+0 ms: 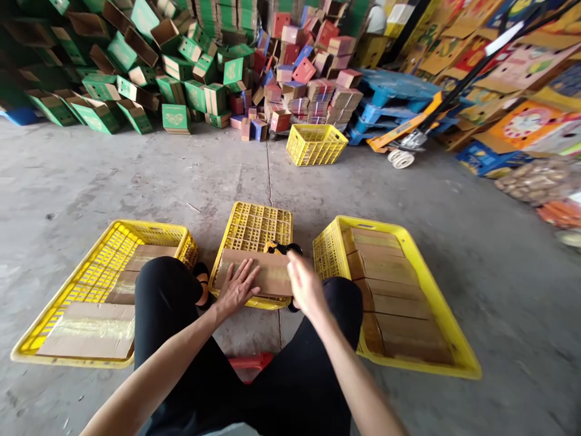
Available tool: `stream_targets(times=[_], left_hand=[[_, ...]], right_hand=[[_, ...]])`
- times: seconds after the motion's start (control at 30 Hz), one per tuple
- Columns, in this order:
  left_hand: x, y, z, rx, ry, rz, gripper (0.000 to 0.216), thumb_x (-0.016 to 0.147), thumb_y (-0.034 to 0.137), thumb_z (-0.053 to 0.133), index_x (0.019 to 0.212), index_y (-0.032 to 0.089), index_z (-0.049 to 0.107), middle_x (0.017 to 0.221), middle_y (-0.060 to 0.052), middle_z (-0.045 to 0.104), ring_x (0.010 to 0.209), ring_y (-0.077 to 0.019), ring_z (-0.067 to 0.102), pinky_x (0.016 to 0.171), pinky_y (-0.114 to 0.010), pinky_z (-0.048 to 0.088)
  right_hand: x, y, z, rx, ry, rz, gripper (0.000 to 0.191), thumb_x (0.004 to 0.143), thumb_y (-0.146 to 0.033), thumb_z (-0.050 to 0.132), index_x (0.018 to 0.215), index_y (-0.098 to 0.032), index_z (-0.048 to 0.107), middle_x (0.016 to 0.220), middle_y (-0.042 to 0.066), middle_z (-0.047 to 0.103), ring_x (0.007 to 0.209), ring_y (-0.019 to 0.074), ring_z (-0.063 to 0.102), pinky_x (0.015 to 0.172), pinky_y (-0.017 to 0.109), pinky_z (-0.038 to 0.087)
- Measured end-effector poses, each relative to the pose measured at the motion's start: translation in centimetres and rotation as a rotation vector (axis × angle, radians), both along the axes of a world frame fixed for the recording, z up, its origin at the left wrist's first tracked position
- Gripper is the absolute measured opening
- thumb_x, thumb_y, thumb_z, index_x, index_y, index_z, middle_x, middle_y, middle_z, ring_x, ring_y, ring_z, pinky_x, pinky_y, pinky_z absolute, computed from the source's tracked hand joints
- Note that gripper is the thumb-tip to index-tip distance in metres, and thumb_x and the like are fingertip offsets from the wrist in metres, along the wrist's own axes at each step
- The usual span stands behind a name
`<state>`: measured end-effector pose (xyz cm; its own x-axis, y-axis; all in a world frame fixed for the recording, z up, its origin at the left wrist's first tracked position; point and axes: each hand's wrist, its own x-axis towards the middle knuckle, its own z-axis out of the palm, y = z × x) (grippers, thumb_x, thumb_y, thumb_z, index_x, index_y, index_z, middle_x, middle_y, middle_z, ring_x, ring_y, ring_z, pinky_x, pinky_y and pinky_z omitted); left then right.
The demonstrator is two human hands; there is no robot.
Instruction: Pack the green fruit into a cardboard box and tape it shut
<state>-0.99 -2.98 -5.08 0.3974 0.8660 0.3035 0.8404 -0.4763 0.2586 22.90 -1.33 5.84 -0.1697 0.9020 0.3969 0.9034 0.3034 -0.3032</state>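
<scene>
My left hand [236,287] lies flat with fingers spread on top of a closed brown cardboard box [272,270]. The box rests on an upturned yellow crate [258,224] between my knees. At the right end of the box is my right hand [305,281], smeared by motion; whether its fingers grip anything I cannot make out. Just beyond the box, close to my right fingertips, a yellow-and-black tape dispenser [282,247] sits on the crate.
To my left, a yellow crate [86,284] holds several flat cardboard boxes [93,330]; another yellow crate [447,321] at right holds a row of taped boxes [394,272]. Farther off are a yellow basket [315,148], blue pallets [390,91], a pallet jack [408,133] and heaped green cartons [176,118].
</scene>
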Motion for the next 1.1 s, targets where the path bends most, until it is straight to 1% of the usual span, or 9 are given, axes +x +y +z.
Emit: stream_targets(times=[0.1, 0.17, 0.23, 0.3, 0.47, 0.67, 0.8, 0.97, 1.1], left_hand=[[0.2, -0.2, 0.2, 0.005, 0.039, -0.005, 0.063, 0.11, 0.058, 0.045, 0.167, 0.031, 0.042, 0.175, -0.013, 0.033, 0.162, -0.0322, 0.032, 0.132, -0.058, 0.017], [0.2, -0.3, 0.4, 0.002, 0.056, -0.001, 0.065, 0.109, 0.061, 0.046, 0.167, 0.032, 0.041, 0.175, -0.013, 0.034, 0.162, -0.0321, 0.033, 0.132, -0.057, 0.018], [0.2, -0.1, 0.5, -0.001, 0.061, 0.003, 0.067, 0.109, 0.063, 0.045, 0.168, 0.032, 0.04, 0.174, -0.011, 0.037, 0.161, -0.0311, 0.035, 0.133, -0.054, 0.02], [-0.1, 0.1, 0.5, 0.0, 0.052, 0.023, 0.067, 0.109, 0.062, 0.042, 0.168, 0.03, 0.039, 0.171, -0.01, 0.042, 0.159, -0.0301, 0.039, 0.132, -0.051, 0.023], [-0.8, 0.4, 0.4, 0.031, 0.008, 0.14, 0.071, 0.11, 0.064, 0.038, 0.169, 0.024, 0.039, 0.169, -0.012, 0.045, 0.157, -0.0327, 0.042, 0.129, -0.051, 0.03], [-0.7, 0.2, 0.3, 0.032, 0.02, 0.156, 0.073, 0.108, 0.066, 0.04, 0.168, 0.024, 0.04, 0.17, -0.013, 0.042, 0.158, -0.0355, 0.04, 0.129, -0.055, 0.03], [-0.5, 0.0, -0.1, 0.03, 0.026, 0.16, 0.073, 0.107, 0.066, 0.045, 0.168, 0.026, 0.04, 0.172, -0.013, 0.039, 0.159, -0.0364, 0.038, 0.13, -0.057, 0.028], [-0.3, -0.3, -0.1, 0.03, 0.025, 0.122, 0.062, 0.11, 0.059, 0.044, 0.167, 0.034, 0.042, 0.174, -0.009, 0.035, 0.16, -0.0357, 0.035, 0.131, -0.06, 0.022], [-0.6, 0.1, 0.2, 0.032, -0.016, 0.116, 0.062, 0.11, 0.06, 0.041, 0.167, 0.034, 0.042, 0.172, -0.007, 0.04, 0.157, -0.034, 0.042, 0.132, -0.056, 0.023]], right_hand=[[-2.0, -0.8, -3.4, -0.215, -0.107, 0.158, 0.05, 0.114, -0.03, 0.035, 0.15, -0.013, 0.065, 0.152, 0.016, 0.065, 0.144, 0.0293, 0.058, 0.118, 0.042, 0.05], [-3.2, -1.5, -5.4, -0.3, -0.187, 0.133, 0.052, 0.112, -0.031, 0.038, 0.157, -0.014, 0.058, 0.161, 0.014, 0.055, 0.153, 0.0352, 0.048, 0.123, 0.052, 0.044], [-3.5, -1.8, -6.7, -0.307, -0.216, 0.111, 0.055, 0.112, -0.034, 0.037, 0.161, -0.014, 0.052, 0.167, 0.012, 0.048, 0.157, 0.0358, 0.042, 0.125, 0.055, 0.041], [-3.1, -1.8, -7.3, -0.303, -0.221, 0.071, 0.056, 0.113, -0.036, 0.034, 0.162, -0.012, 0.05, 0.167, 0.013, 0.047, 0.156, 0.0349, 0.042, 0.124, 0.055, 0.042], [-1.8, -1.6, -8.2, -0.259, -0.226, -0.031, 0.06, 0.114, -0.04, 0.031, 0.16, -0.008, 0.051, 0.166, 0.018, 0.047, 0.155, 0.0376, 0.044, 0.122, 0.057, 0.043], [-2.4, -1.9, -9.2, -0.206, -0.246, -0.003, 0.061, 0.112, -0.042, 0.042, 0.163, -0.01, 0.047, 0.167, 0.018, 0.047, 0.157, 0.0422, 0.039, 0.122, 0.058, 0.041], [-3.2, -2.1, -8.8, -0.219, -0.247, 0.043, 0.059, 0.111, -0.038, 0.044, 0.164, -0.012, 0.048, 0.169, 0.015, 0.045, 0.157, 0.0409, 0.039, 0.125, 0.057, 0.039], [-4.5, -2.3, -8.0, -0.231, -0.228, 0.105, 0.055, 0.11, -0.029, 0.042, 0.164, -0.02, 0.049, 0.169, 0.007, 0.046, 0.159, 0.0386, 0.036, 0.126, 0.055, 0.038], [-4.5, -1.8, -8.0, -0.24, -0.231, 0.062, 0.056, 0.112, -0.033, 0.041, 0.165, -0.019, 0.046, 0.171, 0.01, 0.042, 0.159, 0.0364, 0.037, 0.127, 0.057, 0.035]])
